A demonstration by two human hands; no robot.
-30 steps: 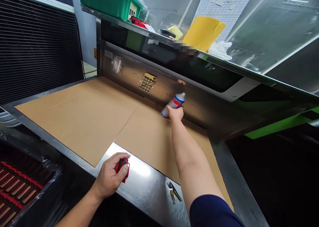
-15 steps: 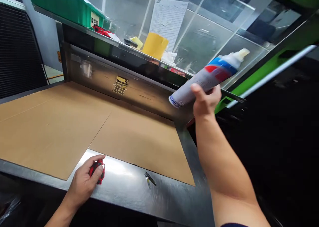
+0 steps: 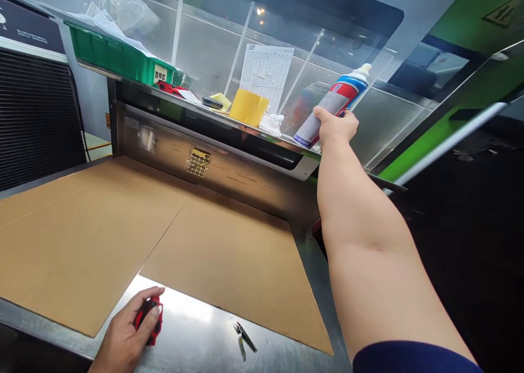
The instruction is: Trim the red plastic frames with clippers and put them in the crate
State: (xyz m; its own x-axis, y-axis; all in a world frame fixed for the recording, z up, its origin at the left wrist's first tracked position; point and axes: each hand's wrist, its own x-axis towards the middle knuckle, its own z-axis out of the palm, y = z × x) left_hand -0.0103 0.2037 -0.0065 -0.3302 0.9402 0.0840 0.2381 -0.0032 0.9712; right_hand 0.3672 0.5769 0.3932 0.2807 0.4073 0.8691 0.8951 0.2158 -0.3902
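Fingers (image 3: 327,116) of the bare right hand (image 3: 336,130) are wrapping snugly round one tilted blue-red-and-white aerosol can (image 3: 341,97), a sound mid-body grip, holding it high above the steel bench (image 3: 192,335); the left hand (image 3: 123,329) is closing on one red-and-black handheld tool (image 3: 156,321), while two tan cardboard sheets (image 3: 82,264) and one small metal hand tool (image 3: 244,337) are lying below.

In the lower part of the frame there is a stainless steel workbench (image 3: 282,351), and two sheets of brown cardboard (image 3: 221,275) lie flat on it, edge to edge, while small pliers (image 3: 244,336) lie on the bare steel near the front. Above, from upper left to the middle, a narrow metal shelf (image 3: 229,123) carries a green plastic crate (image 3: 118,62), a yellow object (image 3: 249,107) and a white cloth (image 3: 271,125).
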